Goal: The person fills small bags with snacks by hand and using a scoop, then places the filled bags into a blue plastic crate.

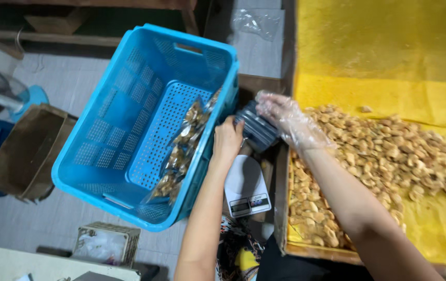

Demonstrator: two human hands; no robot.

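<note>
Evidently the step in hand is the handling of a small dark pouch point(257, 130), held up between both hands just above the white kitchen scale point(246, 188) and right beside the near wall of the blue plastic crate point(129, 135). The left hand point(227, 139) is bare; its fingers are curled against the pouch's left end, pressed together rather than spread. The right hand point(290, 120), in a loose clear glove, closes over the pouch's upper right end, fingers bent around it, though the glove blurs exactly how they pinch.

The pouch looks to lie with its long axis slanting from upper left, towards the crate, down to lower right, towards the tray; whether its mouth faces the crate or the tray I cannot tell.

Inside the crate a row of filled clear packets point(181, 151) lies along the perforated floor. To the right, a heap of pale cashew-like nuts point(389, 156) is spread on yellow sheeting point(431, 93) in a wooden tray.

By my judgement, any next move calls for a steady two-handed hold, since the pouch hangs over the scale with nothing under it.
</note>
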